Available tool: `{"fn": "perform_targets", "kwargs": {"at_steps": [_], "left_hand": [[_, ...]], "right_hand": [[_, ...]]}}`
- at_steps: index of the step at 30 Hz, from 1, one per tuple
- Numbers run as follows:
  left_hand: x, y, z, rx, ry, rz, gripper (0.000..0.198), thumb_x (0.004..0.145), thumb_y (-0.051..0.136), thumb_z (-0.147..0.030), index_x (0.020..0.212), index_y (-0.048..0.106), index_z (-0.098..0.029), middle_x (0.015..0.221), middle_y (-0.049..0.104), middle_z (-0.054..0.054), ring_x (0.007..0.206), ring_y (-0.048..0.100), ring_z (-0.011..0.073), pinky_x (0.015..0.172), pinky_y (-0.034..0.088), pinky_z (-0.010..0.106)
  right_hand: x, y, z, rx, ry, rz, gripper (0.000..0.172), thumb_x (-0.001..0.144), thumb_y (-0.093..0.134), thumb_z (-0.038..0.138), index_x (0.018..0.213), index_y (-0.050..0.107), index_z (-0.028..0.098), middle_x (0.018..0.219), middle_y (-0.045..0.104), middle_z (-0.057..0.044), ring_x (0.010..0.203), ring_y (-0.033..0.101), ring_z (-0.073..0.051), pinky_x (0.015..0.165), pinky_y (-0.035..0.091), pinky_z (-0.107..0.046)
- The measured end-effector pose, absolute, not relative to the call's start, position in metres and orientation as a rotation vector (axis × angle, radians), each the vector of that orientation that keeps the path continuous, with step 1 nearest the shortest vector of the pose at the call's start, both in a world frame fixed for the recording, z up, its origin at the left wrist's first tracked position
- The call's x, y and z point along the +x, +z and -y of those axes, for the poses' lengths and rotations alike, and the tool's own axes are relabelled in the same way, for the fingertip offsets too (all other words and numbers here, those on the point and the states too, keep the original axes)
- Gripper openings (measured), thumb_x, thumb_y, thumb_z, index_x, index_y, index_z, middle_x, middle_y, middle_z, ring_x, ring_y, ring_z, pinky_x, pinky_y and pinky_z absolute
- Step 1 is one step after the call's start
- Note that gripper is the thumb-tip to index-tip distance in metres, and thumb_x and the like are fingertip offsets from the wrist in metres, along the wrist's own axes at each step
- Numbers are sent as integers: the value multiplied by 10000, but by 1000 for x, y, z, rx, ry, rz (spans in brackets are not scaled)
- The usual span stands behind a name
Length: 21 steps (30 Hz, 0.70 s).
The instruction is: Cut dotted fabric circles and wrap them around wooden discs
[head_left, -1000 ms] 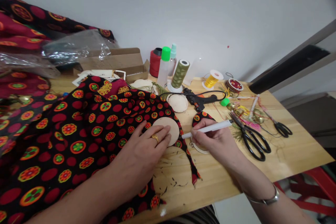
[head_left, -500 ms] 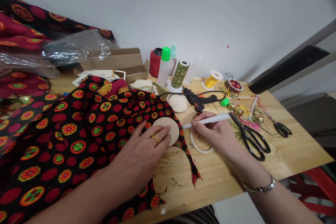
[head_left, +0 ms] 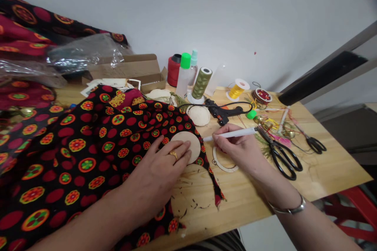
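Observation:
Under the spread fingers of my left hand, a pale round disc lies flat on the black patterned fabric. That hand presses down with fingers stretched out, a gold ring on one of them. My right hand pinches a white pen, its tip at the fabric's edge just right of the disc. Below this hand, partly covered by it, a thin pale ring-shaped frame rests on the table. A narrow cut strip of the fabric trails toward me.
On the wooden table, large black-handled scissors and smaller scissors lie to the right. Behind are a glue gun, an olive thread spool, a green-capped bottle and yellow thread. A cardboard box stands back left.
My right hand and the pen have shifted slightly left and up along the disc's right side. My left hand stays on the disc.

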<state>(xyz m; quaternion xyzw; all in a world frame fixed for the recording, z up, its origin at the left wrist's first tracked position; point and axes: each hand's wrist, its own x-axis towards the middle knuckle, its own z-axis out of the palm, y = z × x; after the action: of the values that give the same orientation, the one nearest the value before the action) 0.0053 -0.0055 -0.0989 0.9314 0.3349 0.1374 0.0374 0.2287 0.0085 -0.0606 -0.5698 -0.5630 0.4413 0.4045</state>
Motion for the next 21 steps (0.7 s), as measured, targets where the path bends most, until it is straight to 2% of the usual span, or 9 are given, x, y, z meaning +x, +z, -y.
{"fn": "perform_targets", "kwargs": {"at_steps": [15, 21], "left_hand": [[6, -98, 4, 2859, 433, -1022, 540, 700, 402, 0, 1183, 596, -143, 1304, 610, 92, 1184, 497, 254, 1023, 305, 534], [7, -98, 5, 2857, 426, -1025, 555, 702, 397, 2, 1203, 583, -149, 1311, 605, 89, 1205, 482, 247, 1022, 308, 523]], "right_hand": [[227, -58, 11, -1492, 1117, 1483, 164, 782, 618, 311, 715, 565, 171, 556, 505, 34, 471, 394, -81, 408, 295, -196], [226, -58, 27, -1504, 972, 1653, 130, 814, 599, 250, 717, 604, 163, 621, 565, 6, 543, 465, -98, 481, 375, -204]]}}
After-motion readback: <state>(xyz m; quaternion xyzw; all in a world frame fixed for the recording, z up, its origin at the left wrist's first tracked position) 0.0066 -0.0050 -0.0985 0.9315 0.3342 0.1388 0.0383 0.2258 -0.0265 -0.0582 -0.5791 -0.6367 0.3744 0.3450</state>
